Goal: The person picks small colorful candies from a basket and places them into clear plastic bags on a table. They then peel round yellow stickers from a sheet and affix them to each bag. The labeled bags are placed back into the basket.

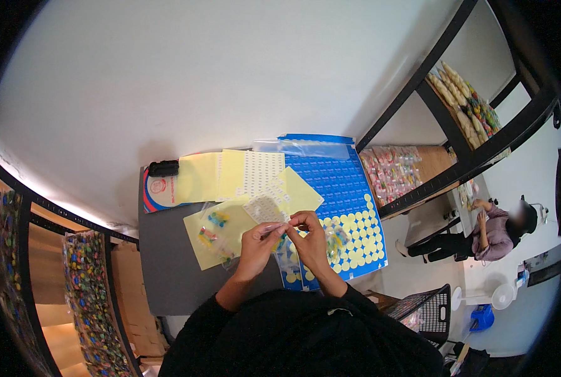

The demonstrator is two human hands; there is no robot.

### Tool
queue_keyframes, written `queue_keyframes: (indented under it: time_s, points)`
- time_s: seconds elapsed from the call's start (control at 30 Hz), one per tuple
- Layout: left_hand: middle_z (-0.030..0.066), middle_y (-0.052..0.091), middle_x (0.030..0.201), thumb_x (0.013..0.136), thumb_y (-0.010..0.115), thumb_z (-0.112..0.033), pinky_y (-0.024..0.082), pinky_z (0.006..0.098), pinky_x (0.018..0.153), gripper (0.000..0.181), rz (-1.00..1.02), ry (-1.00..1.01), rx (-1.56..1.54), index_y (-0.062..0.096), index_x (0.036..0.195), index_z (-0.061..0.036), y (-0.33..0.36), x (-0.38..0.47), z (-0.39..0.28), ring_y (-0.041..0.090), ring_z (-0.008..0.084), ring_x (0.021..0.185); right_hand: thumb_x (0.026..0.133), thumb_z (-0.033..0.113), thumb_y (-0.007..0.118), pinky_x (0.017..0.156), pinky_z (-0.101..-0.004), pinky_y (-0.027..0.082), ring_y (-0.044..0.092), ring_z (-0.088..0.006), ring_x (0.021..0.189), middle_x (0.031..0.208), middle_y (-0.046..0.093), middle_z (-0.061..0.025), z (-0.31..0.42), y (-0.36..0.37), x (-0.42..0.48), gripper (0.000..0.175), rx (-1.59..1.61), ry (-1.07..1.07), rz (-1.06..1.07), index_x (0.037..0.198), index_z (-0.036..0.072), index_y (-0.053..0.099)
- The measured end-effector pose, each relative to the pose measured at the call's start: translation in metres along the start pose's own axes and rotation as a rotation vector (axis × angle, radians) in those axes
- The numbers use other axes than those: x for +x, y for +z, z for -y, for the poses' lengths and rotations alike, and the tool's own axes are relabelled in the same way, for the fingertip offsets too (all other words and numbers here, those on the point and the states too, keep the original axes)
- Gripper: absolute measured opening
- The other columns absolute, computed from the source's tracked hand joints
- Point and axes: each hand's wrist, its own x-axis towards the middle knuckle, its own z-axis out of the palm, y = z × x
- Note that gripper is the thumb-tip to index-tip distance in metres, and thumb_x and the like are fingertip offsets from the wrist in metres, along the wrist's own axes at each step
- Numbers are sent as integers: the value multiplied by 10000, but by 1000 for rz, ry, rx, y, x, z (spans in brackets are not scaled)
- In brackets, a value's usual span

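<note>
Over the sheets in front of me, the fingertips of my left hand (256, 249) and my right hand (311, 241) meet. Both pinch what looks like the upper edge of a clear plastic bag (272, 228); my fingers hide most of it. Small clear bags (218, 218) with colourful pieces lie left of my left hand on a yellow backing sheet (200, 252). More bagged colourful pieces (337, 240) rest right of my right hand, on a blue sheet of round stickers (325, 176) whose lower part shows bare yellow circles. A partly used sheet of small white labels (264, 207) lies just beyond my fingertips.
A black device (163, 168) sits on a printed packet (160, 191) at the grey table's (167, 264) back left. Black-framed racks hold bagged goods left (89, 292) and right (389, 172). A black plastic crate (438, 311) stands lower right. Another person (492, 233) works farther right.
</note>
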Motion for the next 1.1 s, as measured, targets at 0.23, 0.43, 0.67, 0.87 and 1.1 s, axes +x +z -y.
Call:
queue_keyframes:
  time_s: [0.23,0.43,0.67,0.87,1.1]
  points:
    - [50,686,914,933,641,-106,484,254,802,167,-29,107,203,678,1019,32,-1,0,13,614,109,872,861,117,703,749,-295,467,591,-166,835,898,621,-89,-9,-10,-6,155,58,151,89,945,7,635]
    - [33,664,875,926,655,-120,470,248,776,161,-57,-81,201,661,974,34,-1,-2,26,591,95,838,891,152,655,746,-310,462,595,-186,814,895,637,-107,-28,-11,-18,178,23,201,104,947,-16,634]
    - [41,669,840,920,662,-123,473,238,734,178,-55,-125,148,665,950,52,5,0,53,588,83,798,951,190,603,744,-269,461,569,-110,834,889,597,-35,-62,-17,-29,199,274,440,160,1019,3,601]
    - [62,679,924,929,651,-130,474,243,756,193,-60,-174,150,675,1010,43,8,5,59,590,95,840,895,96,670,742,-276,478,562,-103,814,909,569,-21,-71,-21,-49,241,368,398,218,1085,40,531]
    - [62,642,1099,945,628,-138,477,258,804,220,-83,-77,235,658,1116,-2,-8,11,57,578,113,936,853,74,669,771,-311,504,634,-183,859,936,650,-82,-106,-104,-16,239,-156,379,-12,1063,15,570]
